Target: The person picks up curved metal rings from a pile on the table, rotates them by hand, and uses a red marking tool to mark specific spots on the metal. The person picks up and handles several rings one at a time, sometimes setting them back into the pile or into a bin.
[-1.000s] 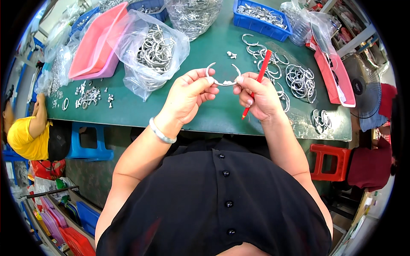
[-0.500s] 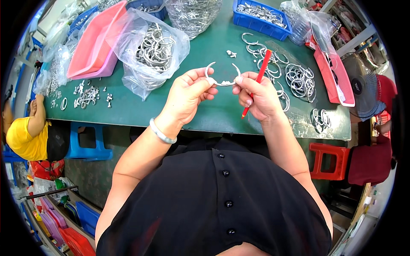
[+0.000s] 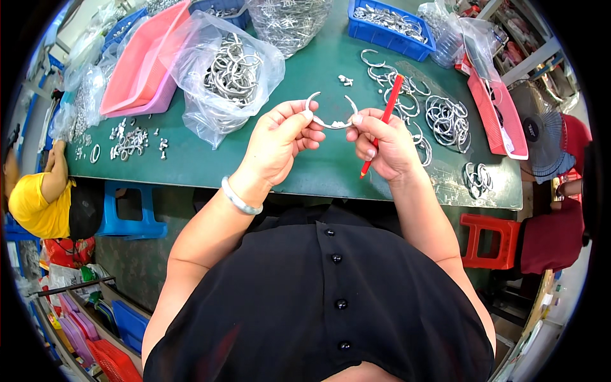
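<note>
Open metal ring (image 3: 331, 114) is pinched at one end by the left hand (image 3: 280, 143) and at the other by the right hand (image 3: 385, 146), above the green desk (image 3: 318, 169). A red pencil (image 3: 382, 124) is also gripped in the right hand. Finished rings (image 3: 445, 118) are piled to the right, a clear bag of rings (image 3: 229, 70) to the left.

The left hand (image 3: 278, 143) and right hand (image 3: 384, 143) are pinching an open metal ring (image 3: 331, 114) between their fingertips above the green table (image 3: 318, 169). The right hand is also gripping a red pencil (image 3: 382, 124), tip pointing down. A clear bag of metal rings (image 3: 229, 70) is lying just left of the hands, beside pink trays (image 3: 137, 73). Loose rings (image 3: 445, 118) are lying to the right, and a blue bin (image 3: 391, 25) is sitting farther back.
</note>
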`<action>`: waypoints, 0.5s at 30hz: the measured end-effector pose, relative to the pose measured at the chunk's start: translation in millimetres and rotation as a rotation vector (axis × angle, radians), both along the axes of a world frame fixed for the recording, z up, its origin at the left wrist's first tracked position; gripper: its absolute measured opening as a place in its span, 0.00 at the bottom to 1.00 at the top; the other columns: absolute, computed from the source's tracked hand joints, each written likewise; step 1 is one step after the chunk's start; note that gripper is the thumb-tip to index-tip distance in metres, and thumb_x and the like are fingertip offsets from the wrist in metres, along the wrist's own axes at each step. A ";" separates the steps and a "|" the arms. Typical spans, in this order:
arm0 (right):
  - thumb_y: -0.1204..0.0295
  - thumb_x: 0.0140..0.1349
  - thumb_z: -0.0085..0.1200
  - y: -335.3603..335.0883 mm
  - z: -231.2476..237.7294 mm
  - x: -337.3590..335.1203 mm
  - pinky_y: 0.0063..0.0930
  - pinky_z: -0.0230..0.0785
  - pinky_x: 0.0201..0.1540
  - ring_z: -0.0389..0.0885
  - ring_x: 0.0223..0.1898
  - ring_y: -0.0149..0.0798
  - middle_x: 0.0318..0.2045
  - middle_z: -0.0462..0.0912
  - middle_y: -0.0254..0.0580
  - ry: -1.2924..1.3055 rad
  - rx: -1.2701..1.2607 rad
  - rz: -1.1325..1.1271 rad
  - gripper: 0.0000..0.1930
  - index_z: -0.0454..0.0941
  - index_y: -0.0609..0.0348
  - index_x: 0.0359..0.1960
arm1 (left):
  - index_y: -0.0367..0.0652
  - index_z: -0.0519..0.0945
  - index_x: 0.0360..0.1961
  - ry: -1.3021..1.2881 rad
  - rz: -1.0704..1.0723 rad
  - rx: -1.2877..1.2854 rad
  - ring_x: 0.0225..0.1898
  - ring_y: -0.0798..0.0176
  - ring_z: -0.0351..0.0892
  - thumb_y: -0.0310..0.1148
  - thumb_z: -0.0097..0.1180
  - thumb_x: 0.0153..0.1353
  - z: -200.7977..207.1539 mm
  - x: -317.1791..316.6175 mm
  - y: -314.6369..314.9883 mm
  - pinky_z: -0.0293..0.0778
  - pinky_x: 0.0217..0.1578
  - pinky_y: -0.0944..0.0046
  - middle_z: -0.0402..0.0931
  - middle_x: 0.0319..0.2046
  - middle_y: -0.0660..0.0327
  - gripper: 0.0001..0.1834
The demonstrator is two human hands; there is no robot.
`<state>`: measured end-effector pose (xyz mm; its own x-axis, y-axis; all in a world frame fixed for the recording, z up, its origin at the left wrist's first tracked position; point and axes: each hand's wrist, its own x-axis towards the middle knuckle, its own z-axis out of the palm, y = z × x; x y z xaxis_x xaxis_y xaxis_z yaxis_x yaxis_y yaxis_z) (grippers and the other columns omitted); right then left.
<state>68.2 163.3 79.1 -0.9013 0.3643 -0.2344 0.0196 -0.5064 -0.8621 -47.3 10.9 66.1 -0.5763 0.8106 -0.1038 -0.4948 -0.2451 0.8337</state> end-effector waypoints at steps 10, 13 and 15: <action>0.74 0.56 0.51 0.0 -0.4 1.6 0.15 0.52 0.14 0.62 0.11 0.21 0.22 0.77 0.41 0.032 0.071 0.030 0.07 0.72 0.67 0.32 | 0.37 0.71 0.44 0.237 0.066 0.010 0.28 0.71 0.75 0.28 0.45 0.60 4.1 4.3 -2.7 0.71 0.30 0.72 0.74 0.30 0.61 0.12; 0.74 0.56 0.51 1.0 -2.5 2.0 0.14 0.53 0.14 0.62 0.12 0.21 0.22 0.77 0.42 0.044 0.100 0.044 0.08 0.72 0.67 0.33 | 0.36 0.71 0.45 0.300 0.078 0.014 0.28 0.71 0.74 0.28 0.45 0.60 4.5 5.3 -3.3 0.71 0.29 0.73 0.74 0.30 0.61 0.12; 0.73 0.56 0.51 0.4 -2.8 2.7 0.14 0.53 0.15 0.62 0.12 0.20 0.23 0.77 0.42 0.047 0.108 0.055 0.08 0.72 0.67 0.33 | 0.36 0.71 0.44 0.328 0.084 0.018 0.28 0.71 0.74 0.28 0.45 0.60 5.7 6.1 -4.8 0.71 0.30 0.73 0.74 0.30 0.62 0.12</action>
